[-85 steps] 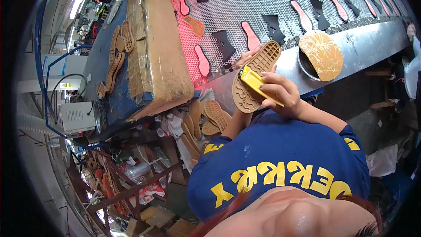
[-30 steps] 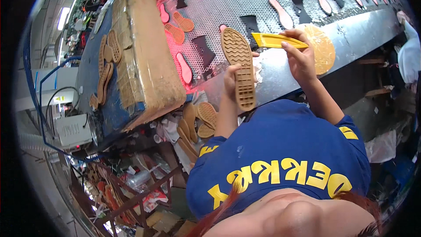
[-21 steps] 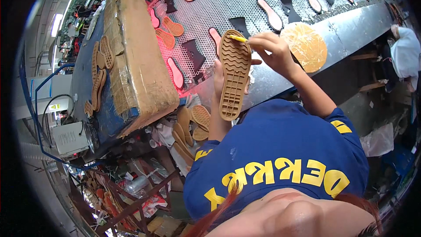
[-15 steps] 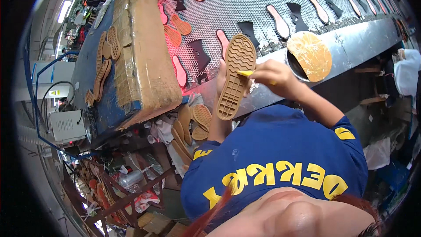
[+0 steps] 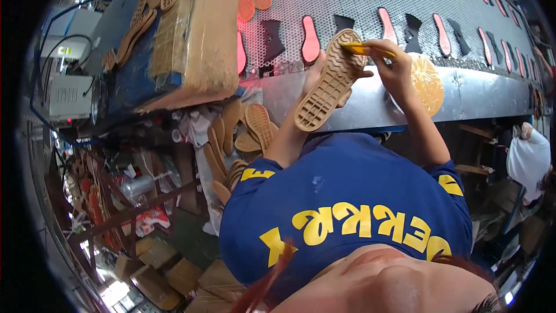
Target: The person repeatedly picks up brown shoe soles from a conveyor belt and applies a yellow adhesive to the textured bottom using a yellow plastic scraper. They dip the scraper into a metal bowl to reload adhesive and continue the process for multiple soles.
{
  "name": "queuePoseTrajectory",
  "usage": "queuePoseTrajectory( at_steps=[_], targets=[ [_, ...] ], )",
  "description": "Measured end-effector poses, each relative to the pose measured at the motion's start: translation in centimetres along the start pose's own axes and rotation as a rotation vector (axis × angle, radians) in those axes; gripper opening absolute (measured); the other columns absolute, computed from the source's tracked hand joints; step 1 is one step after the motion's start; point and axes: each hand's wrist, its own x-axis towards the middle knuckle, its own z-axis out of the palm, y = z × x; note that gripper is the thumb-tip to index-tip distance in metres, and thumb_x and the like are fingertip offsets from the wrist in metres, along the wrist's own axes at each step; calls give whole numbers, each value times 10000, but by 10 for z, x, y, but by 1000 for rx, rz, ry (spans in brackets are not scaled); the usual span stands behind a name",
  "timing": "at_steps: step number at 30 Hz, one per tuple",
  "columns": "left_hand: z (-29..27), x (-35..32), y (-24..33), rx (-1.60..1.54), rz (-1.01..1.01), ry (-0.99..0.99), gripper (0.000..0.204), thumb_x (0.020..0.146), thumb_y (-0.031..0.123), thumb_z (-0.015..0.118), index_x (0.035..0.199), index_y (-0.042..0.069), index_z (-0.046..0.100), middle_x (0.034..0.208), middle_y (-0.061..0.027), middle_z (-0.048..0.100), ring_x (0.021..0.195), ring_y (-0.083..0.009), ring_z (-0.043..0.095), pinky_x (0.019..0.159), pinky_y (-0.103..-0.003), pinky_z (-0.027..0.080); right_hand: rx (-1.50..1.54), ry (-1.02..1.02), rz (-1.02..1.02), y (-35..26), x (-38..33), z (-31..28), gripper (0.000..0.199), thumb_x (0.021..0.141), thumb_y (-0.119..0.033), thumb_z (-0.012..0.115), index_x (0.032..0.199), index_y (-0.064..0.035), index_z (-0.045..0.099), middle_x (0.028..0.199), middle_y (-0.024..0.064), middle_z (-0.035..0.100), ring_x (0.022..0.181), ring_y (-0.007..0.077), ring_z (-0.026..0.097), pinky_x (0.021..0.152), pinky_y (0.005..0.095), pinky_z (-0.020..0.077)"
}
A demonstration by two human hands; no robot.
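A tan rubber shoe sole (image 5: 323, 97), its ridged and gridded underside facing me, is tilted with its upper end to the right. Behind it my left hand (image 5: 314, 76) is closed on it, most of the fingers hidden by the sole. My right hand (image 5: 395, 72) pinches a slim yellow hand tool (image 5: 355, 50), whose exact kind I cannot make out. The tool's tip meets the wavy tread near the sole's upper end.
Pink insoles (image 5: 311, 37) and black upper pieces (image 5: 273, 40) lie in rows on a mesh conveyor (image 5: 359, 0). A round tan-topped container (image 5: 427, 84) stands by its metal edge. At left are a cardboard box (image 5: 213, 40) and more soles (image 5: 258, 122).
The yellow tool has shifted from the middle of the sole toward its upper end. The sole leans further right, and the whole view has shifted.
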Motion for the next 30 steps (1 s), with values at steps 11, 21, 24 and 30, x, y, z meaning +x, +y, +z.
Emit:
queuePoseTrajectory(
  at_steps=[11,21,24,30],
  targets=[
    [-19,-3,-7,-61,81,-55,739,953,637,260,1348,33,417,1009,-223,647,584,-314,677,475,-398,588,291,-107,368,-10,-10,4,187,882,3,621,1059,-22,679,958,76,718,886,120,660,776,262,514],
    [-140,-55,-30,-106,273,514,617,949,503,397,1413,96,398,1305,-178,533,1038,-428,595,863,-596,501,434,504,664,15,-131,-46,193,904,-60,648,1070,39,644,1022,84,651,921,149,604,809,271,482],
    [-159,-60,-41,-104,261,647,558,944,430,417,1370,70,421,1237,-195,551,1021,-422,593,833,-581,504,376,492,765,12,-162,-77,201,916,-83,640,1084,27,637,994,89,653,824,154,632,711,263,523],
    [-102,49,72,-43,433,563,460,945,410,456,1194,27,507,964,-152,624,757,-312,625,695,-428,542,312,621,656,16,-156,-97,187,934,-111,623,1060,26,643,978,80,655,816,137,625,690,241,508]
  ],
)
